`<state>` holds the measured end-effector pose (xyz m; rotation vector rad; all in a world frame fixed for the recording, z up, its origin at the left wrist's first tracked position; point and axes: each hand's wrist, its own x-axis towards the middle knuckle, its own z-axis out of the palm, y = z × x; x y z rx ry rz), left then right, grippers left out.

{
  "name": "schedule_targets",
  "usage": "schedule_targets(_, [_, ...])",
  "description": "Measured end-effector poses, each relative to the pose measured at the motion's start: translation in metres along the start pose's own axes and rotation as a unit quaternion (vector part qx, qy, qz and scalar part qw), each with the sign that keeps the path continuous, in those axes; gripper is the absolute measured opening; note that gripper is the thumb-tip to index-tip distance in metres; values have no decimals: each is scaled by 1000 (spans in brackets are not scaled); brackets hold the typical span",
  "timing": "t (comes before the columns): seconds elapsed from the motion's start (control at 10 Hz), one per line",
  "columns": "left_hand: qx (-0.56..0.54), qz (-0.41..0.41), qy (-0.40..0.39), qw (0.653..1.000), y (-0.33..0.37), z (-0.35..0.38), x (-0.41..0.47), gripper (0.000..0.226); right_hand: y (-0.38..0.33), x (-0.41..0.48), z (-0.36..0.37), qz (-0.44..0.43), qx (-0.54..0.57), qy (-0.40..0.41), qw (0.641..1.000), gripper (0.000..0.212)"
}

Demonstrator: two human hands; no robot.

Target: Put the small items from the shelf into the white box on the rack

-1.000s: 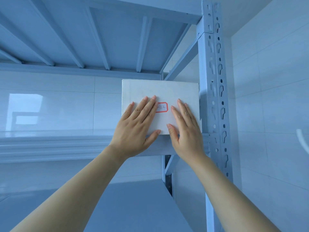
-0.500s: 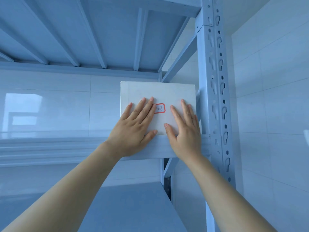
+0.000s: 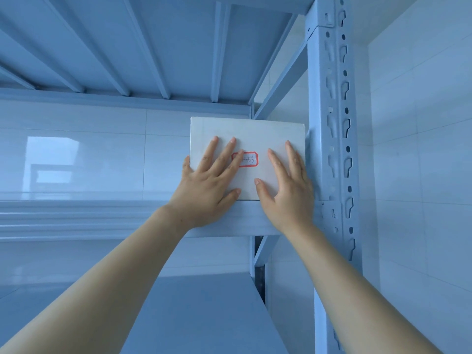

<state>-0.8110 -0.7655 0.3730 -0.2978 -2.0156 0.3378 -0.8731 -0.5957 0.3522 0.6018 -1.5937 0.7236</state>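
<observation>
Both palms flat with fingers spread, left hand (image 3: 207,185) and right hand (image 3: 287,186) pressing box (image 3: 246,132) face, box right edge just beside post (image 3: 332,139), open shelf (image 3: 89,215) leftward

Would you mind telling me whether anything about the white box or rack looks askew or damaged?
Nothing stands out. The white box sits square on the shelf beside the upright post, undented. The left hand and right hand lie flat on its front, the left partly covering the red-bordered label.
</observation>
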Motion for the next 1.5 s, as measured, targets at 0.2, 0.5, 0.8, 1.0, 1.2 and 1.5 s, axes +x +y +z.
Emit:
schedule_targets(0.2, [4, 12, 12, 1000, 4, -3, -2, 65, -11, 3, -2, 22, 65, 32, 997, 52])
schedule_targets(0.5, [2, 27, 8, 1000, 5, -3, -1, 64, -8, 0, -1, 18, 21, 50, 998, 46])
schedule_targets(0.8, [44, 36, -9, 998, 6, 3, -1, 73, -1, -13, 6, 0, -107, -40, 993, 56])
schedule_targets(1.0, [36, 39, 10, 999, 7, 5, -3, 71, 2, -26, -1, -15, -88, -62, 994, 53])
schedule_targets(1.2, [-36, -23, 7, 999, 23, -2, -13, 67, -6, -27, -10, -9, -46, -81, 996, 52])
schedule_targets(1.5, [-99, -117, 90, 984, 49, -43, -33, 53, -36, -35, -47, 20, 2, -54, 998, 52])
